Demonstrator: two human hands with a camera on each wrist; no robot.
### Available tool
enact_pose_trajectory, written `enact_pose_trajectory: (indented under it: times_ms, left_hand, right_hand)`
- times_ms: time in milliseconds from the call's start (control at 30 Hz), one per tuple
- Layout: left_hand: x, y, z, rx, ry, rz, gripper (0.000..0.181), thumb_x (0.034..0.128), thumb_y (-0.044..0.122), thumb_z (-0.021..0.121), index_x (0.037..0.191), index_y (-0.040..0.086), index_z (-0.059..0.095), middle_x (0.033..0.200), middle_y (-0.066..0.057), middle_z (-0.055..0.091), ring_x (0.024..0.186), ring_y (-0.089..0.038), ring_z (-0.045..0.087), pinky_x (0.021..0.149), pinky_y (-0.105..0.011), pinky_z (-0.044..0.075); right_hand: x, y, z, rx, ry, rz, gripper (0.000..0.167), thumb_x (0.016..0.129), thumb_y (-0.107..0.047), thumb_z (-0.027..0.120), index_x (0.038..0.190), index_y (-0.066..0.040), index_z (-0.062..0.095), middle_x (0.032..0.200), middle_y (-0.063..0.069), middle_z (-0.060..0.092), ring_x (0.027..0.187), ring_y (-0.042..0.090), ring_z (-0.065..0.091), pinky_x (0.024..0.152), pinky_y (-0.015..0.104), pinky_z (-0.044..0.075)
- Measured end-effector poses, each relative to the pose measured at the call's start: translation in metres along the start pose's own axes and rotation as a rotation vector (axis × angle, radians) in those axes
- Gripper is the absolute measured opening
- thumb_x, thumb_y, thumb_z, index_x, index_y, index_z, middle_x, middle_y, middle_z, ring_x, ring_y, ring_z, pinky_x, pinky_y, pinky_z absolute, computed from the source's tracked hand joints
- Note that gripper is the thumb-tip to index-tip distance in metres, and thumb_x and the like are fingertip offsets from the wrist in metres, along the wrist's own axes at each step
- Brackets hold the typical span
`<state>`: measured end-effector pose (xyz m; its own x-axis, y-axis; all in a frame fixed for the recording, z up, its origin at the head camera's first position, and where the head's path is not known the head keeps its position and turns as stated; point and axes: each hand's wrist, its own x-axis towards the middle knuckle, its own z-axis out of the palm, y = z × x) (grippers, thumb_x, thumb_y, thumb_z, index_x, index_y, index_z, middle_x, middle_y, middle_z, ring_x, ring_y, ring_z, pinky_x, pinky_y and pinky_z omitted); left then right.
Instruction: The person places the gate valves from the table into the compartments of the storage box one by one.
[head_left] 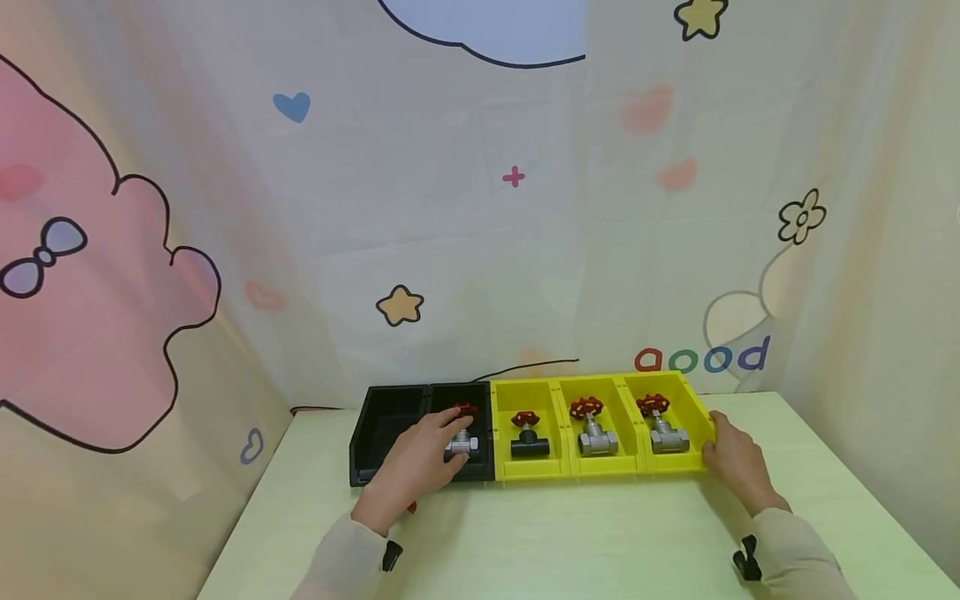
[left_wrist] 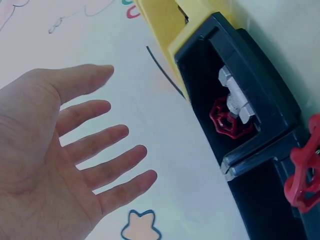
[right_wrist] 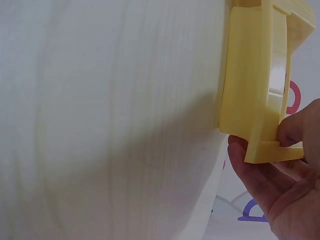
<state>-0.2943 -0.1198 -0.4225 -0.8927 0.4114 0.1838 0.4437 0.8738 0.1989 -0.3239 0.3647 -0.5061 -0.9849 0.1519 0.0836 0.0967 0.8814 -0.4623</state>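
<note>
My left hand point(head_left: 423, 454) is over the second black bin point(head_left: 485, 467), its fingers spread and relaxed in the left wrist view. A silver valve point(head_left: 462, 444) with a red handwheel lies in that bin, partly hidden by the hand in the head view. At the other end of the row, my right hand point(head_left: 738, 462) grips the end wall of the rightmost yellow bin point(right_wrist: 247, 85), thumb inside and fingers outside. That bin holds a silver valve point(head_left: 667, 435) with a red handwheel.
The middle yellow bin has another silver valve point(head_left: 597, 439); the left yellow bin has a black-bodied valve point(head_left: 529, 443). Another black bin point(head_left: 390, 417) forms the row's left end. A red handwheel point(left_wrist: 305, 170) shows in front of the black bins. A printed curtain point(head_left: 450, 250) hangs behind.
</note>
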Motion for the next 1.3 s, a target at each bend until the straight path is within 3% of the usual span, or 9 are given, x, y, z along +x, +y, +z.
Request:
enact_pose_trajectory:
  times_ms: [200, 900, 1300]
  left_hand:
    - [-0.012, 0.003, -0.004, 0.033, 0.023, 0.055, 0.063, 0.0898, 0.04, 0.069, 0.147, 0.024, 0.048, 0.155, -0.005, 0.042, 0.138, -0.03, 0.044, 0.109, -0.054, 0.04]
    - [-0.054, -0.006, 0.0, 0.099, 0.054, 0.073, 0.058, 0.0879, 0.041, 0.071, 0.14, 0.022, 0.055, 0.145, -0.007, 0.052, 0.131, -0.031, 0.05, 0.105, -0.054, 0.043]
    - [-0.076, -0.022, 0.009, 0.072, 0.065, 0.013, 0.058, 0.0838, 0.04, 0.075, 0.136, 0.02, 0.058, 0.142, -0.008, 0.054, 0.129, -0.034, 0.051, 0.104, -0.057, 0.044]
  right_hand:
    - [0.0, 0.0, 0.0, 0.001, -0.011, 0.011, 0.061, 0.092, -0.006, 0.05, 0.144, 0.015, 0.025, 0.127, 0.041, 0.048, 0.091, 0.042, 0.056, 0.088, 0.06, 0.05]
    - [-0.002, -0.004, -0.002, 0.003, -0.021, 0.022, 0.061, 0.093, -0.006, 0.05, 0.144, 0.015, 0.024, 0.127, 0.041, 0.047, 0.091, 0.043, 0.057, 0.088, 0.06, 0.05]
    - [-0.001, -0.004, -0.002, -0.003, -0.019, 0.012, 0.062, 0.092, -0.005, 0.05, 0.144, 0.016, 0.024, 0.13, 0.042, 0.045, 0.096, 0.046, 0.057, 0.09, 0.062, 0.048]
